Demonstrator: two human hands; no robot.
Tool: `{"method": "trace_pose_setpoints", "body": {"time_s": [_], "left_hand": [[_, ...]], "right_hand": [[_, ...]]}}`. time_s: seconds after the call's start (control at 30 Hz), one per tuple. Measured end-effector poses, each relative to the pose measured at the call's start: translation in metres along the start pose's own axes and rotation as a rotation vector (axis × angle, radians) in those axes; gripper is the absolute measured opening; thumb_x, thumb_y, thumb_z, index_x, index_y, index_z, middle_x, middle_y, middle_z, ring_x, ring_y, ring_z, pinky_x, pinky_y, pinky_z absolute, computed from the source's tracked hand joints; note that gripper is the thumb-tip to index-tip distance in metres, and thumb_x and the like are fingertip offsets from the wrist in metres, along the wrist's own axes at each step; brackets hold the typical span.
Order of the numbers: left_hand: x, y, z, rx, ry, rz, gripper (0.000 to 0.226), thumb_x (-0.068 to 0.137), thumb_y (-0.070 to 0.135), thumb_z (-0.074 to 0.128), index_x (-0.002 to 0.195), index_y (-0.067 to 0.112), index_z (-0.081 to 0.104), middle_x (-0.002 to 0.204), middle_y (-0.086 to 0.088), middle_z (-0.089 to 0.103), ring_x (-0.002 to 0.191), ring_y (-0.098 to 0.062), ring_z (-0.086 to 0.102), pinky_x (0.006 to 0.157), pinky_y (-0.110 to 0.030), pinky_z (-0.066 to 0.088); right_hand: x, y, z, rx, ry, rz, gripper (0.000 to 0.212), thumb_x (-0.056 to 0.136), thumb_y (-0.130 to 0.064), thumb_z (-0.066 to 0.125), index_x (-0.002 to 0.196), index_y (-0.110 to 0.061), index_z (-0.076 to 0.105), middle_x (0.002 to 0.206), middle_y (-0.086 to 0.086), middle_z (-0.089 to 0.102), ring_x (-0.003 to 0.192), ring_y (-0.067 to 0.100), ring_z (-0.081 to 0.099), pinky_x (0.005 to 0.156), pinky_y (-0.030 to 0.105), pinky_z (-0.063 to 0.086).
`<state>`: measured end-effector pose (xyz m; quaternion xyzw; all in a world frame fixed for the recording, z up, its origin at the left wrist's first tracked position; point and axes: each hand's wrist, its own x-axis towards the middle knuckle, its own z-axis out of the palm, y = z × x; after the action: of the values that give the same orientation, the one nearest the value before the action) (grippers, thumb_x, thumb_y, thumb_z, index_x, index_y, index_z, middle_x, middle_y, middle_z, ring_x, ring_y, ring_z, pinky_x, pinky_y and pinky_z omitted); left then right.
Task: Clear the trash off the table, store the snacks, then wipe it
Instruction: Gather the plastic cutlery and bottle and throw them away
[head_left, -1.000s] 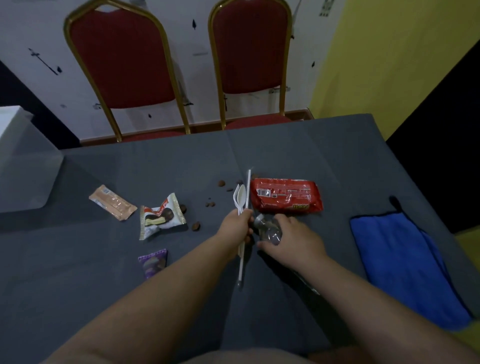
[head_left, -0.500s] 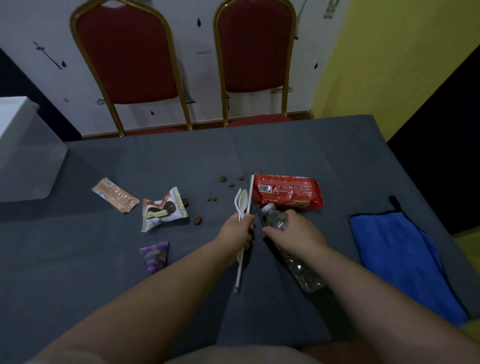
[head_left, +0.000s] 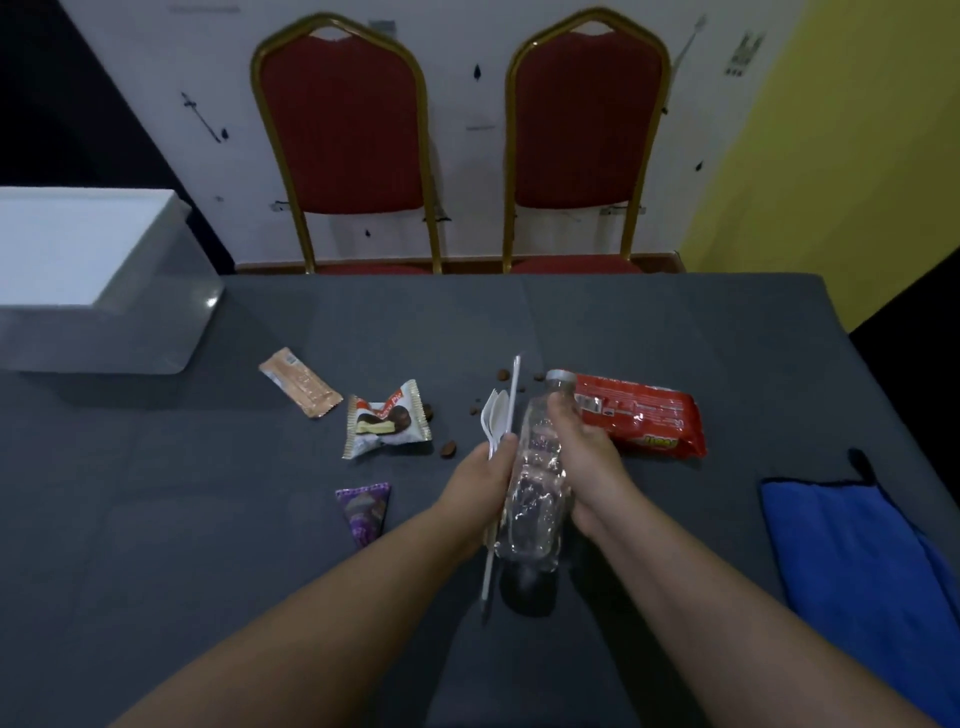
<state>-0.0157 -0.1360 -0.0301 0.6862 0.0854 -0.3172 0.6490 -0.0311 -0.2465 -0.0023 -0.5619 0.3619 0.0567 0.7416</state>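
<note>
A: Nearest?
B: Two bare forearms over the grey-clothed table (head_left: 623, 332). Between the hands, a clear crumpled plastic bottle (head_left: 535, 488), lifted off the cloth, cap end pointing away, dark shadow underneath.

A: State of the hands?
B: Right hand (head_left: 584, 457) curled round the bottle's right side, fingers up near the neck. Left hand (head_left: 480, 486) clasping a long white plastic straw (head_left: 511, 395) plus white plastic cutlery (head_left: 496, 415), pressed against the bottle's left side.

A: To either side?
B: Right, near the table edge: a folded blue microfibre cloth (head_left: 852, 561). Left: a small purple triangular snack packet (head_left: 363, 512), lying flat.

A: Further out?
B: A red rectangular biscuit pack (head_left: 644, 421) just behind the right hand. Left of the cutlery, a white wrapper with a chocolate pie printed on it (head_left: 387, 418), then a slim tan sachet (head_left: 300, 382). Brown crumbs (head_left: 449, 448) scattered between wrapper and bottle.

A: Farthest?
B: A translucent white plastic box (head_left: 156, 312) at the far left of the table. Beyond the far edge, two red padded chairs with gold frames (head_left: 343, 135).
</note>
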Motion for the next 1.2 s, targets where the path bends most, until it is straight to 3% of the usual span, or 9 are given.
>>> {"method": "trace_pose_setpoints", "body": {"time_s": [0.13,0.27,0.4,0.5,0.6,0.73,0.87,1.0,1.2], "left_hand": [[-0.008,0.006,-0.023,-0.148,0.088,-0.013,0.035,0.097,0.040,0.042,0.100,0.012,0.063,0.090,-0.011,0.072,0.085,-0.025,0.070,0.079,-0.037,0.054],[-0.016,0.012,-0.052,-0.279,0.158,-0.013,0.032,0.097,0.037,0.042,0.106,0.014,0.062,0.097,-0.015,0.072,0.090,-0.030,0.070,0.085,-0.045,0.054],[-0.034,0.020,-0.096,-0.271,0.190,0.064,0.039,0.092,0.045,0.043,0.111,0.018,0.062,0.100,-0.014,0.072,0.091,-0.031,0.070,0.085,-0.050,0.054],[-0.055,0.021,-0.139,-0.181,0.267,0.151,0.028,0.098,0.031,0.037,0.095,0.015,0.059,0.082,-0.008,0.069,0.071,-0.021,0.068,0.065,-0.033,0.055],[-0.085,0.020,-0.192,-0.158,0.341,0.153,0.026,0.100,0.026,0.033,0.079,0.016,0.045,0.060,0.001,0.046,0.040,-0.005,0.043,0.040,-0.017,0.035],[-0.134,0.002,-0.278,-0.227,0.406,0.179,0.015,0.096,0.020,0.036,0.085,0.012,0.042,0.058,-0.001,0.035,0.035,-0.007,0.029,0.038,-0.017,0.024],[-0.179,-0.024,-0.364,-0.261,0.518,0.184,0.015,0.096,0.021,0.036,0.087,0.013,0.046,0.064,0.000,0.037,0.039,-0.008,0.027,0.040,-0.018,0.022],[-0.217,-0.048,-0.441,-0.359,0.650,0.170,0.019,0.097,0.023,0.035,0.087,0.017,0.050,0.065,0.003,0.040,0.039,-0.007,0.027,0.040,-0.020,0.022],[-0.232,-0.071,-0.527,-0.437,0.786,0.114,0.019,0.097,0.023,0.035,0.089,0.018,0.052,0.064,0.003,0.040,0.039,-0.006,0.028,0.041,-0.020,0.021]], "right_hand": [[-0.006,0.002,0.035,0.024,-0.046,0.122,0.052,0.089,-0.054,0.052,0.098,-0.006,0.069,0.095,0.019,0.073,0.087,0.035,0.070,0.083,0.052,0.055],[-0.022,0.003,0.067,-0.012,-0.199,0.142,0.037,0.088,-0.035,0.062,0.115,-0.010,0.059,0.100,0.020,0.070,0.084,0.035,0.070,0.067,0.047,0.058],[-0.046,0.009,0.109,-0.067,-0.297,0.093,0.041,0.084,-0.017,0.068,0.119,-0.025,0.048,0.101,0.017,0.069,0.081,0.034,0.070,0.063,0.049,0.058],[-0.064,0.014,0.146,-0.173,-0.359,0.000,0.049,0.082,-0.020,0.069,0.123,-0.030,0.046,0.099,0.011,0.070,0.081,0.031,0.070,0.064,0.045,0.058],[-0.085,0.027,0.190,-0.311,-0.456,-0.120,0.052,0.083,-0.017,0.068,0.126,-0.035,0.045,0.103,0.006,0.070,0.090,0.029,0.070,0.067,0.040,0.057],[-0.124,0.061,0.268,-0.324,-0.572,-0.136,0.060,0.083,-0.011,0.067,0.133,-0.032,0.041,0.104,0.008,0.068,0.083,0.028,0.070,0.069,0.044,0.057],[-0.162,0.100,0.344,-0.336,-0.704,-0.139,0.044,0.086,-0.008,0.062,0.113,-0.041,0.051,0.099,0.010,0.067,0.079,0.027,0.066,0.062,0.038,0.053],[-0.190,0.133,0.413,-0.394,-0.805,-0.132,0.046,0.087,-0.010,0.061,0.116,-0.043,0.048,0.095,0.007,0.066,0.074,0.021,0.062,0.052,0.028,0.050],[-0.196,0.163,0.500,-0.453,-0.887,-0.105,0.040,0.086,-0.017,0.064,0.094,-0.055,0.053,0.099,0.009,0.068,0.081,0.026,0.065,0.067,0.038,0.052]]}}
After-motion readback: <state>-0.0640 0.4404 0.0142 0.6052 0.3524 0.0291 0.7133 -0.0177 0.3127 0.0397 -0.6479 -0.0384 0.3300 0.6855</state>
